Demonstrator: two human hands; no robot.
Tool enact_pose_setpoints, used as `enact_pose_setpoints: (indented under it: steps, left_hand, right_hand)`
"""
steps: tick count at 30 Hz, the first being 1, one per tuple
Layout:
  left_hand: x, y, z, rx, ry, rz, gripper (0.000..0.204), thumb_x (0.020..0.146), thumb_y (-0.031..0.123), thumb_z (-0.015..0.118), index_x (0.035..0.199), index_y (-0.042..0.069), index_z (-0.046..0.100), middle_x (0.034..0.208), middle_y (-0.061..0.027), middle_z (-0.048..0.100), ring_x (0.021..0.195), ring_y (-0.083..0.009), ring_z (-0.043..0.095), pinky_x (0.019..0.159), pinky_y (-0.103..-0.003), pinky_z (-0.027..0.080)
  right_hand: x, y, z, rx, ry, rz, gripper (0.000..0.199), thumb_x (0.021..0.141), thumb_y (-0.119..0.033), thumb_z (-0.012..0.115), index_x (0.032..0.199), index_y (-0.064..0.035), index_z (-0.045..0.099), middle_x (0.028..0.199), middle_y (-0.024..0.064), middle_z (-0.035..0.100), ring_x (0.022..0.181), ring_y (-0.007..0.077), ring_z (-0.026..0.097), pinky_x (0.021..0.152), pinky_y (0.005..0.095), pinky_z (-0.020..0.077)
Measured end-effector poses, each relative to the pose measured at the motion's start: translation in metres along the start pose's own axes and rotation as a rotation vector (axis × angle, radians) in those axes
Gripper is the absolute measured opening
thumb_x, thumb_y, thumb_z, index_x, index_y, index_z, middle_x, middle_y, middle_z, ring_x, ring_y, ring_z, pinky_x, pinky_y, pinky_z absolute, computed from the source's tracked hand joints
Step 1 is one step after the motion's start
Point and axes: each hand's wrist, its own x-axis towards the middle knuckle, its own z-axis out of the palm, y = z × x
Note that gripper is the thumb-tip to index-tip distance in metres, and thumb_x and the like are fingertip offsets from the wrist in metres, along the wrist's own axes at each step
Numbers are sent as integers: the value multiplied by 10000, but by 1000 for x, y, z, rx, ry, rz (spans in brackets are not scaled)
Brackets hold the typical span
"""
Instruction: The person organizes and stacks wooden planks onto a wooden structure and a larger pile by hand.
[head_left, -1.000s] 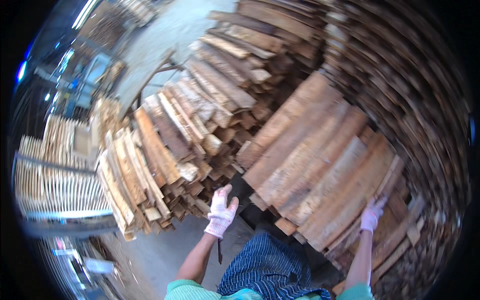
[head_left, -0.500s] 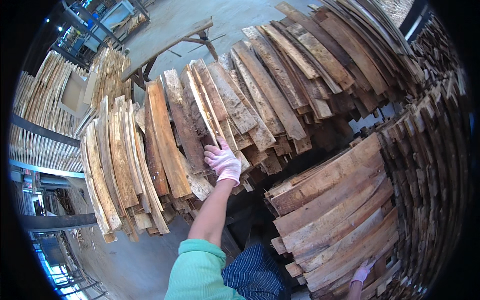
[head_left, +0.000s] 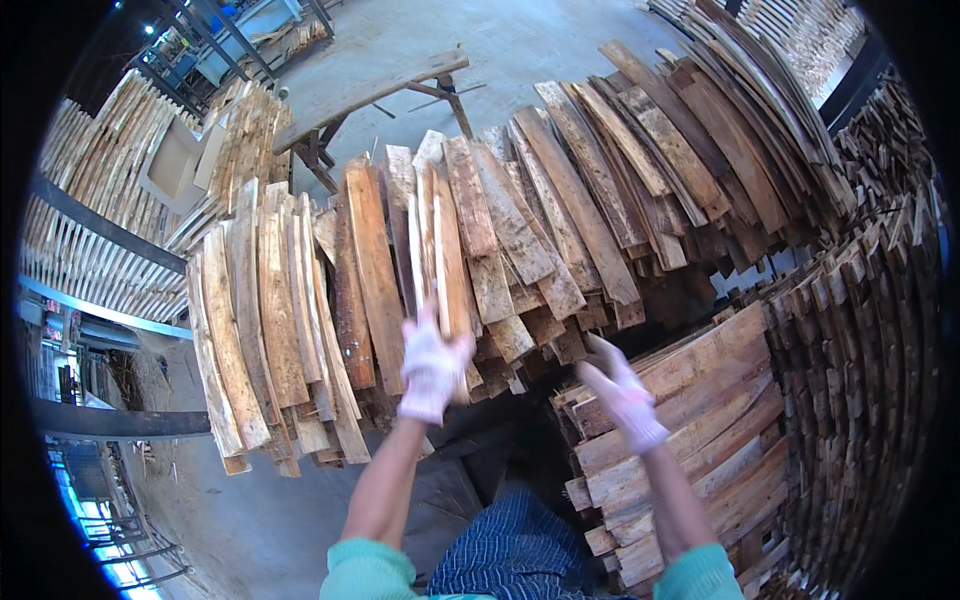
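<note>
Head view: left hand (head_left: 432,365) at the board row (head_left: 578,205), right hand (head_left: 622,395) well apart from it

The left hand, gloved, is at the near ends of some narrow boards (head_left: 428,230) in that row; blur hides its fingers, so I cannot tell whether they grip. The right hand, also gloved, has its fingers and thumb parted, in front of the flat board stack (head_left: 690,420) at lower right. Beyond the row stands a wooden bench (head_left: 370,104); a dark pile (head_left: 840,400) of boards rises at the right
</note>
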Motion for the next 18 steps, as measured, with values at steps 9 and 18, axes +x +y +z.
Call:
enact_pose_setpoints:
  steps: [9,18]
  left_hand:
    - [-166,-76,-12,-747,-476,-72,962,823,387,761,1519,24,205,1470,-183,387,1306,-318,481,1137,-455,387]
    - [-172,-40,100,-1156,-608,-265,766,920,445,734,1507,126,359,1294,-151,573,1139,-287,631,996,-436,540]
  right_hand:
    - [-3,39,137,454,-304,310,1088,897,-455,736,1622,-10,59,1483,227,446,1262,251,535,1036,355,476]
    - [-133,101,33,-40,-208,164,1177,832,-618,695,1636,-51,48,1572,277,364,1430,324,419,1180,371,322]
